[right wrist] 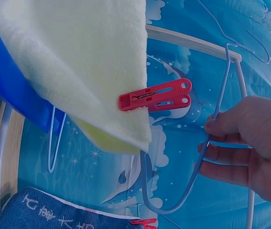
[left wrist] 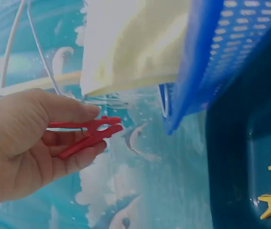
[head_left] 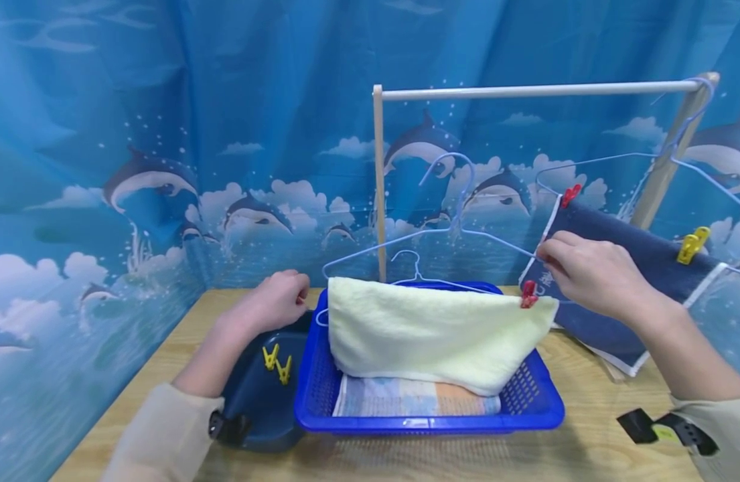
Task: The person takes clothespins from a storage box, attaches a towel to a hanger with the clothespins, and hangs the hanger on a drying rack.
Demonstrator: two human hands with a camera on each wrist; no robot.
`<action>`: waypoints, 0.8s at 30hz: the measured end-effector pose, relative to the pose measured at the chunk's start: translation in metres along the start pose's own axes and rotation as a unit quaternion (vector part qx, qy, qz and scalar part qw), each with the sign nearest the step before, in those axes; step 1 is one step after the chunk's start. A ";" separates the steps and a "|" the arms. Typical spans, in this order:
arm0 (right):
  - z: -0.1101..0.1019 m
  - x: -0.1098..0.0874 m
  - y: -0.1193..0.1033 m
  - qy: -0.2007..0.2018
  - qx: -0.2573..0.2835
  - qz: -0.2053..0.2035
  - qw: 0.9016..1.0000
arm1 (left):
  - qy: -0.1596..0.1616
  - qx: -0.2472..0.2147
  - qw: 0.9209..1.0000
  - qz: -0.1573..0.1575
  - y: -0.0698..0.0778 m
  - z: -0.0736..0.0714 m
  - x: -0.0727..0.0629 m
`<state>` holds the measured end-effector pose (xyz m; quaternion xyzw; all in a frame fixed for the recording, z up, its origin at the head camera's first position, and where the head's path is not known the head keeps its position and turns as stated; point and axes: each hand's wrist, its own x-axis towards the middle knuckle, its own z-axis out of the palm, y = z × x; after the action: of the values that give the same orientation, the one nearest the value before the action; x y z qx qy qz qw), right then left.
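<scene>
A pale yellow towel (head_left: 430, 328) hangs over a light blue wire hanger (head_left: 466, 231) above the blue basket. One red clothespin (right wrist: 154, 95) clips the towel's right corner to the hanger. My right hand (head_left: 593, 271) pinches the hanger's right arm between thumb and fingers, just beyond that clothespin. My left hand (left wrist: 45, 133) holds another red clothespin (left wrist: 90, 136) by its handles, thumb on one side and fingers on the other. In the head view this left hand is left of the towel's left corner, apart from it, and its clothespin is hidden.
The blue basket (head_left: 430, 423) holds a patterned cloth (head_left: 406, 396) and another hanger (head_left: 418, 268). A dark tub (head_left: 255, 402) with yellow clothespins (head_left: 276, 365) stands to its left. Behind, a rack (head_left: 538, 90) carries a hanger with a clipped navy towel (head_left: 623, 261).
</scene>
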<state>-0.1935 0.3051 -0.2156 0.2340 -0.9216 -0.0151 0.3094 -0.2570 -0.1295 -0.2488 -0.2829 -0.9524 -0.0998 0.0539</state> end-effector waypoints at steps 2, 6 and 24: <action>-0.001 0.000 -0.001 0.000 -0.004 0.002 1.000 | 0.009 0.000 1.000 0.008 0.004 -0.003 -0.001; -0.003 0.001 -0.003 -0.007 -0.008 0.010 1.000 | 0.015 0.001 1.000 0.021 0.014 -0.007 -0.002; -0.002 0.002 -0.005 -0.009 -0.005 0.008 1.000 | 0.058 0.007 0.992 0.111 0.030 -0.002 0.000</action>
<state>-0.1919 0.3004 -0.2140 0.2244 -0.9263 -0.0198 0.3021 -0.2404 -0.1056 -0.2421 -0.3802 -0.9111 -0.1029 0.1218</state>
